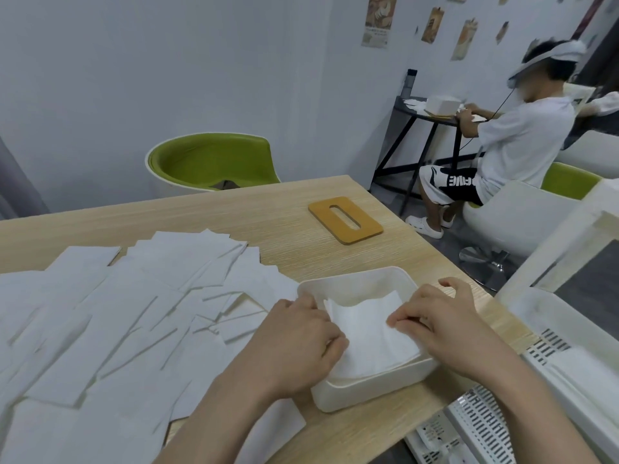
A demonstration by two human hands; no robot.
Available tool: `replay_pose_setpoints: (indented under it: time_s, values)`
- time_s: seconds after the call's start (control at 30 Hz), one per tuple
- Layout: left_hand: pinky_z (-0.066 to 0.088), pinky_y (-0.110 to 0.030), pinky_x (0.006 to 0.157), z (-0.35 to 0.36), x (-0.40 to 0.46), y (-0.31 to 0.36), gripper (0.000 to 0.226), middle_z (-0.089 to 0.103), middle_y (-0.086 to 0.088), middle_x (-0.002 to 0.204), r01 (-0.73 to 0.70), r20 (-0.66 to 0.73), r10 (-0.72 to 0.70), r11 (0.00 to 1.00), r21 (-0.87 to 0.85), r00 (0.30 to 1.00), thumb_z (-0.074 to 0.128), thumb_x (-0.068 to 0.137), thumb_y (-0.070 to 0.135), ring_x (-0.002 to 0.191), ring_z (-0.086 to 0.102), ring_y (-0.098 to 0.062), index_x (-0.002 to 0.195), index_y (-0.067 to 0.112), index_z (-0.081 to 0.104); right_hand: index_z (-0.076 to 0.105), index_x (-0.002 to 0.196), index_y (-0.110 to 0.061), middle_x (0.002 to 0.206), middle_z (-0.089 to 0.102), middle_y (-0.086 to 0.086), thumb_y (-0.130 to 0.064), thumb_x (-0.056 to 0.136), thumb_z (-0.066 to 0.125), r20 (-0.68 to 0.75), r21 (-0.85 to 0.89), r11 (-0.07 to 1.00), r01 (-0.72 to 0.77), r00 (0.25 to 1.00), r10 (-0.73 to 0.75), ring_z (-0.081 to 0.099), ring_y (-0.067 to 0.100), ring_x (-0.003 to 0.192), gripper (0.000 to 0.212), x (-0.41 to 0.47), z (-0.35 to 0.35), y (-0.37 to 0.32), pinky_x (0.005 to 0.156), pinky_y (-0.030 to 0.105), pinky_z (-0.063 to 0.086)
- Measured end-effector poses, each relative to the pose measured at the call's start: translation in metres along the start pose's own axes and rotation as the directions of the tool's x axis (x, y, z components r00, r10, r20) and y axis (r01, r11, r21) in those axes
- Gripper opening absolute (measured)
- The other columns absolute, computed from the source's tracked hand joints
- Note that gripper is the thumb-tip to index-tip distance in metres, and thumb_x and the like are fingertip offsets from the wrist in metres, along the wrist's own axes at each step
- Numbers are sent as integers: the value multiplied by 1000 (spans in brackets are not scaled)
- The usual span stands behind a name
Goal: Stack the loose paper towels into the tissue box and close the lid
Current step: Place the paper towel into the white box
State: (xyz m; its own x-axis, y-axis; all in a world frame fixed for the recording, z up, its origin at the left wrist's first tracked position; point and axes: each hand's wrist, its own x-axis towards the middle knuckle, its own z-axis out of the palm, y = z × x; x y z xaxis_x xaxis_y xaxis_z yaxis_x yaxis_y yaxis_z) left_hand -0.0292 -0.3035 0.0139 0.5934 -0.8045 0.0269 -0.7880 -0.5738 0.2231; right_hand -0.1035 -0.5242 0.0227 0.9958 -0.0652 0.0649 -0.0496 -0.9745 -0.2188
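left hand (pixel 301 333) curled over the near-left corner of the tissue box (pixel 355 279), fingers bent together and pressing down on the edge of a paper towel (pixel 365 333); right hand (pixel 435 316) mirrored on the far-right side, fingertips drawn together and pinching or pinning the opposite edge. whether either hand truly grips the sheet or only presses it flat, cannot tell. held at both ends this way probably to keep the sheet square and smooth as it settles into the box. box open, sitting near the right edge of the wooden table (pixel 234 209), close to the body for easy reach, holding what looks like only a thin layer. just left of the box, touching its side, a wide spread of loose paper towels (pixel 117 313) overlapping across the table, kept within reach of the left hand. further out, well apart from the box, the slotted wooden lid (pixel 345 220) lying flat, set aside out of the way until filling ends. task judged early: most towels not yet in.
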Motion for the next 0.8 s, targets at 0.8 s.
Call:
replay_pose_setpoints:
  time_s: [0.8]
  values:
    - [32, -32, 84, 1, 10, -2, 41, 61, 3, 116, 12, 53, -11, 1000, -16, 999, 33, 102, 39, 114, 42, -16, 120, 25, 67, 67, 95, -35, 106, 61, -15, -50, 100, 25, 200, -173, 982, 70, 979, -35, 29, -17, 114, 46, 10, 3, 1, 104, 26, -21]
